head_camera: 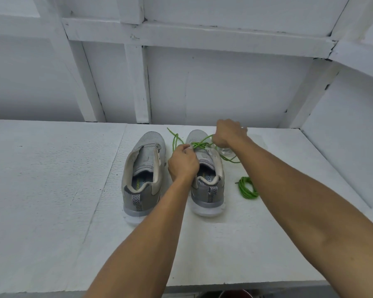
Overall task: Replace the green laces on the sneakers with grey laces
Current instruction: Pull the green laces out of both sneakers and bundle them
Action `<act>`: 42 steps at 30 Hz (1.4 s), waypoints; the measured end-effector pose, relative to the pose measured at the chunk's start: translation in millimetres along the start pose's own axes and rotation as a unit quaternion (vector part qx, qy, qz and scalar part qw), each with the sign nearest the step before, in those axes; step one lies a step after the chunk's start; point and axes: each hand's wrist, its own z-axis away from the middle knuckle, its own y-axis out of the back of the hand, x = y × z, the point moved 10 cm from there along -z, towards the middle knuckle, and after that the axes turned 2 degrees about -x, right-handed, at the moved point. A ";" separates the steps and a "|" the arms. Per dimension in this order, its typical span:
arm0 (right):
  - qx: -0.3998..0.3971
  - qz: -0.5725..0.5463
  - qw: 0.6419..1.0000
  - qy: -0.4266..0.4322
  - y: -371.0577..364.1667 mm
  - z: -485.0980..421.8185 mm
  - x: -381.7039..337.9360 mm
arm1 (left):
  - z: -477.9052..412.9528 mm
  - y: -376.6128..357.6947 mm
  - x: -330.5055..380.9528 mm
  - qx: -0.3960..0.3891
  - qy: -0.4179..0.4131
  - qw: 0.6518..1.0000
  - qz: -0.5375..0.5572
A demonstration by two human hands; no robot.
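The thin green lace (202,144) crosses the right grey cloth sneaker (207,190) on the white table (52,190). The left hand (183,163) pinches it in a tight grip. The right hand (228,133), farther back, holds its loop.

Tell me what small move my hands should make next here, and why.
Probably pull the green lace out of the next eyelet of the right sneaker. It is only partly unthreaded there; the left hand pinches it and the right hand grips a loop near the toe. The left sneaker is already laceless, and a coiled green lace lies beside.
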 end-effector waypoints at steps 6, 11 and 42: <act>-0.036 0.040 0.990 0.134 -26.2 12.1 -56.0 | -1.2 -0.6 -1.5 -0.001 0.002 1.000 0.003; 0.039 0.091 0.993 0.068 9.8 1.9 -25.2 | -1.8 -1.7 -2.3 -0.002 0.001 1.000 0.010; 0.011 0.068 0.988 0.140 -24.9 12.5 -57.1 | -1.1 -0.6 -5.8 0.004 0.011 1.000 0.022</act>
